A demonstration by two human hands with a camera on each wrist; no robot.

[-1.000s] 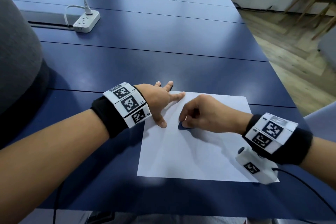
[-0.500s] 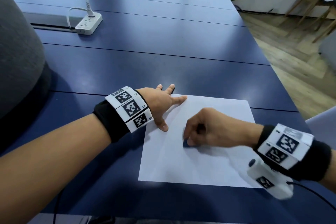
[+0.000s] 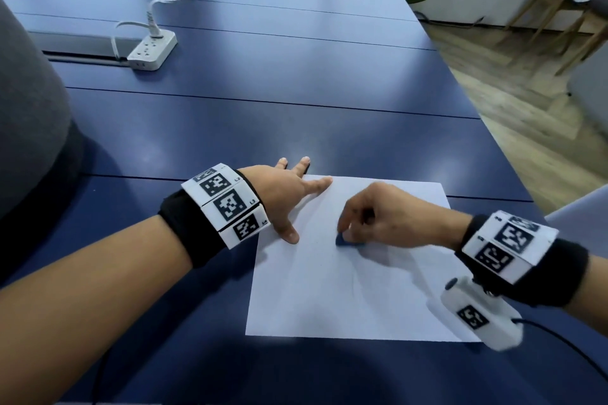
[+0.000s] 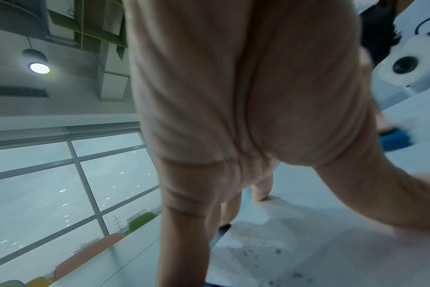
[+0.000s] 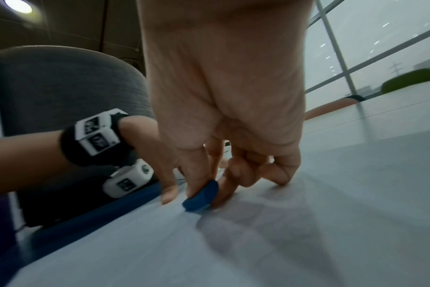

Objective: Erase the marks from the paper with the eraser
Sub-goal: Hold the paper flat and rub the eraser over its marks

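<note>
Blue flat rubber eraser (image 3: 346,241) sits pinched in the right hand (image 3: 391,219), thumb and 2 fingers (image 5: 199,174) curled round it, its lower edge pressed onto the white paper sheet (image 3: 345,289). Left hand (image 3: 283,194) lies flat with fingers (image 3: 317,186) spread wide, pinning the sheet's far-left corner to the dark blue counter (image 3: 263,128), just beside the eraser.

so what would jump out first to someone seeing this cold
The white paper stands out against the dark blue table. On it the right hand pinches a small blue eraser against the sheet, while the left hand lies spread flat over its far left corner. A white power strip sits far left.
</note>
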